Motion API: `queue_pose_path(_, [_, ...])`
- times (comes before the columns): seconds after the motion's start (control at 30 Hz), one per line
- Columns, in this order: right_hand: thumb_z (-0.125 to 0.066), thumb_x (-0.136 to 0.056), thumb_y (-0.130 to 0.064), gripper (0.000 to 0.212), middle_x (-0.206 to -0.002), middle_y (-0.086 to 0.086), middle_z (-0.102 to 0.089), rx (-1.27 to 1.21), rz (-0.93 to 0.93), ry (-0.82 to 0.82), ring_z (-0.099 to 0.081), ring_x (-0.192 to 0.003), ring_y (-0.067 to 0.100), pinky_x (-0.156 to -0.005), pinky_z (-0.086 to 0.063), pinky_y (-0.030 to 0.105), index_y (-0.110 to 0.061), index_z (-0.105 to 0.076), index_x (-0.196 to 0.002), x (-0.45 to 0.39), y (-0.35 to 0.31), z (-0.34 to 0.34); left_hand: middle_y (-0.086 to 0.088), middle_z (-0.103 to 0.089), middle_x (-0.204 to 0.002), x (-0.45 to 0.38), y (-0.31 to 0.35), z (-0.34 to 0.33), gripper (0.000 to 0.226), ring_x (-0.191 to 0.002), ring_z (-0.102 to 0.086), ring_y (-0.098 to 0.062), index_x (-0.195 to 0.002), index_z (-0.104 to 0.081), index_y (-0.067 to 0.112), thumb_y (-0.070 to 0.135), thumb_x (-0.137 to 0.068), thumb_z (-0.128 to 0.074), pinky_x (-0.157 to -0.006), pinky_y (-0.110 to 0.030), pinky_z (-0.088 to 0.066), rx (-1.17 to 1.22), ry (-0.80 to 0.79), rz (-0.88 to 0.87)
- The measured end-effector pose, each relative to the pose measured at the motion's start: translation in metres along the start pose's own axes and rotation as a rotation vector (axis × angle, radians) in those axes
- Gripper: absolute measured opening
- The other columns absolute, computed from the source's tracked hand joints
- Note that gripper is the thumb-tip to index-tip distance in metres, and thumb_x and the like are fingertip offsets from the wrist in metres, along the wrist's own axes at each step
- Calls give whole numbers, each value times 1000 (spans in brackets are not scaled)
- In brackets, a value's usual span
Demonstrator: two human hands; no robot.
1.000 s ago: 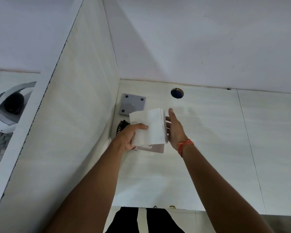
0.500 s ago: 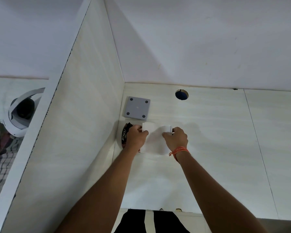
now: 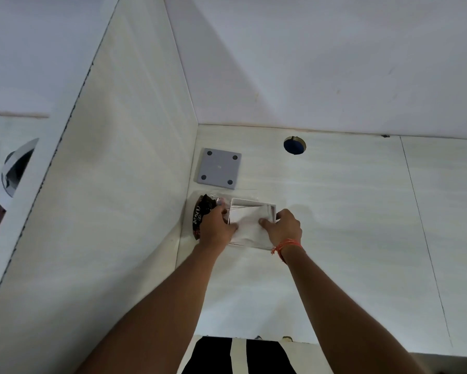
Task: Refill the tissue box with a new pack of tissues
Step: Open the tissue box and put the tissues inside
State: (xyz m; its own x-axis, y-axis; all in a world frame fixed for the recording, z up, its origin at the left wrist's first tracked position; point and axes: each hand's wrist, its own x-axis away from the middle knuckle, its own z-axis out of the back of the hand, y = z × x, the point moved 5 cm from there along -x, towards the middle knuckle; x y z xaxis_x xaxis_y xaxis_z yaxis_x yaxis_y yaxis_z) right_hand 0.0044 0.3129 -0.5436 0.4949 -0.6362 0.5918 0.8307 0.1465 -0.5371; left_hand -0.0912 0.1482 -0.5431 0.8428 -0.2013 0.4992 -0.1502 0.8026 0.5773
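1. Tissue box [image 3: 254, 209]: white, square, open-topped, sitting on desk [image 3: 334, 238] near left rear corner, close to side partition [image 3: 119, 211].
2. Tissues [image 3: 249, 225]: white folded stack, creased, partly down inside box, near edge overhanging box front.
3. Left hand [image 3: 216, 228]: fingers curled, thumb pressing tissues at box's left wall.
4. Right hand [image 3: 283, 228]: thumb on tissues, fingers wrapped over right wall; orange thread [image 3: 286, 245] at wrist.
5. Black wrapper [image 3: 202, 214] just left of box, partly under left hand.
6. Grey square plate [image 3: 218, 168] behind box, apart.
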Motion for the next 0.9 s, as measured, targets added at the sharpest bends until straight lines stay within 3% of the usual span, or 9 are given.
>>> queue_pose_path(0.1, [-71,-83,-43,47,-109,11,-67,-49,44,-3,-62,-103,33,-84,-46,36,-8,-55,-111,-2,7,-6,-3,-70,-116,3,-3,-3,60,-102,-63,-17,-139,-53,16,18,-82,-72,-83,-21,-41,5,-7,-37])
queue_pose_path(0.2, [-64,-88,-46,54,-119,13,-63,42,142,-35,-60,-110,33,-90,-47,40,-9,-50,-125,7,1,-2,-2,-67,-119,11,-6,-1,56,-109,-64,-20,-132,-56,17,20,-78,-72,-88,-24,-47,83,42,-87])
queue_pose_path(0.3, [-66,-88,-36,62,-133,12,-52,293,455,48,-48,-121,32,-98,-44,42,-10,-44,-139,22,-22,16,-2,-60,-114,22,-2,5,44,-105,-63,-19,-108,-60,18,21,-67,-76,-86,-30,-54,118,146,-254])
queue_pose_path(0.37, [-68,-86,-26,58,-136,9,-50,543,662,-5,-45,-123,31,-100,-45,42,-15,-48,-139,35,-43,19,-4,-51,-128,24,4,4,39,-121,-53,-20,-102,-65,20,22,-66,-78,-94,-30,-49,-21,65,-360])
queue_pose_path(0.43, [-63,-87,-21,46,-133,8,-51,877,749,-88,-43,-125,31,-98,-43,44,-19,-54,-133,45,-53,8,-6,-36,-145,22,7,0,40,-130,-43,-25,-106,-70,24,30,-68,-80,-102,-32,-43,-230,-52,-385])
queue_pose_path(0.53, [-54,-91,-21,35,-135,10,-50,1184,706,-84,-37,-131,35,-101,-34,50,-21,-59,-125,51,-47,-9,-7,-20,-156,15,6,-3,52,-136,-36,-32,-122,-64,31,40,-73,-78,-105,-44,-44,-440,-109,-329])
queue_pose_path(0.63, [-53,-91,-19,36,-141,12,-46,1170,638,-62,-33,-134,37,-103,-31,52,-18,-57,-127,47,-35,-18,-10,-16,-158,11,9,-7,58,-137,-35,-34,-129,-55,31,43,-76,-75,-102,-47,-46,-572,-86,-345])
queue_pose_path(0.9, [-59,-86,-18,37,-131,11,-52,1151,613,-47,-40,-125,34,-98,-34,47,-17,-57,-123,37,-36,-11,-12,-13,-158,1,8,-9,81,-134,-38,-33,-138,-45,33,47,-67,-81,-100,-44,-48,-611,-92,-347])
